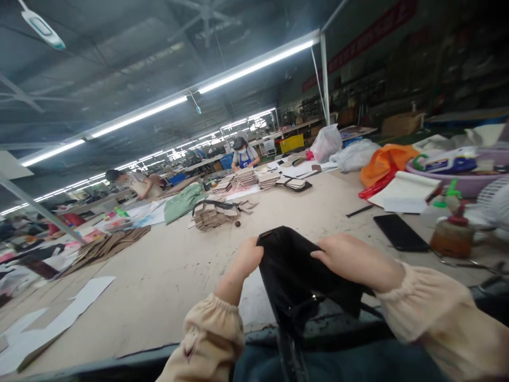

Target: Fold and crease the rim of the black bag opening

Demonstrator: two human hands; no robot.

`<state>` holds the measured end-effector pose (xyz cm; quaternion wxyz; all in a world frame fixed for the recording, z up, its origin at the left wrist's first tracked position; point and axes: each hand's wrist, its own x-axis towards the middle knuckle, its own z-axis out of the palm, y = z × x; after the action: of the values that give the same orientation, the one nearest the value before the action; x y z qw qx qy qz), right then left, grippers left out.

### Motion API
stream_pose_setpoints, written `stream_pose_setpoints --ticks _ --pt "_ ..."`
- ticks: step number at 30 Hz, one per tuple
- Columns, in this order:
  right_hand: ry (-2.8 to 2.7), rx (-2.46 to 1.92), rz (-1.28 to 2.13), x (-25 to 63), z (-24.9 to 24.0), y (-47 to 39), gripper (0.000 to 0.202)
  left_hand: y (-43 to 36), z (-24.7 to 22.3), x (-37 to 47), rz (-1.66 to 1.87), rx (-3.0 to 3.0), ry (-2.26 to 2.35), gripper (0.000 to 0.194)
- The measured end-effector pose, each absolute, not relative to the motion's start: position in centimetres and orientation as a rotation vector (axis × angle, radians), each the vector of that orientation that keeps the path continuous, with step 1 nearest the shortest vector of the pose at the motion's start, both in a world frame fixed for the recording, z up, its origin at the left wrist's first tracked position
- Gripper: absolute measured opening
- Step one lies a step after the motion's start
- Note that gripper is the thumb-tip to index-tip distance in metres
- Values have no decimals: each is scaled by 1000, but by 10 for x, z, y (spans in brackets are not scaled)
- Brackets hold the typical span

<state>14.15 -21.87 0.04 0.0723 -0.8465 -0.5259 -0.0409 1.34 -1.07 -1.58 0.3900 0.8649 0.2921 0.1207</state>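
Note:
A limp black bag (287, 265) hangs over the table's front edge, its upper part spread between my two hands. Small bright glints show on its lower part, and a strap-like strip dangles below. My left hand (250, 257) is closed on its upper left corner. On the other side, my right hand (353, 259) grips the upper right part, thumb towards the middle and fingers mostly hidden behind the material. Beige elasticated sleeves cover both forearms. The picture is somewhat blurred, so fine details of the bag cannot be made out.
On the table (167, 286) lie stacked brown pieces (214, 215), a green cloth (183, 202) and white sheets (67, 318). To the right are a black phone (400, 232), an amber bottle (453, 237), a notepad (409, 188) and a purple basin (463, 180). Two co-workers stand farther back.

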Motion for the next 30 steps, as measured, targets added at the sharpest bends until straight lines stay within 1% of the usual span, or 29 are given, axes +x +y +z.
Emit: stream_pose_setpoints --ticks 3,6,9,12,14,17,23,28,30 --pt "-1597 -2436 -5 112 12 -226 32 -15 7 -1 303 2261 641 21" --pt "-1579 -2363 110 87 7 -231 29 -24 19 -13 320 2411 552 29" --pt "-1486 -2391 137 78 -9 -231 27 -30 12 -18 305 2518 595 31" --pt "-1468 -2375 160 79 -18 -230 33 -29 0 -19 300 2502 652 28" --pt "-1492 -2329 113 83 -16 -230 33 -26 -5 -20 322 2496 674 27" --pt "-1465 -2183 -3 92 -10 -223 27 -23 -7 -20 365 2492 689 29" --pt "-1536 -1906 -202 111 -7 -183 20 -19 -10 -21 401 2470 599 31" --pt "-1666 -1874 -202 113 -7 -148 16 -16 -12 -25 404 2429 565 28" --pt "-1699 -1877 -207 112 -6 -139 11 -16 -12 -26 391 2415 568 28"
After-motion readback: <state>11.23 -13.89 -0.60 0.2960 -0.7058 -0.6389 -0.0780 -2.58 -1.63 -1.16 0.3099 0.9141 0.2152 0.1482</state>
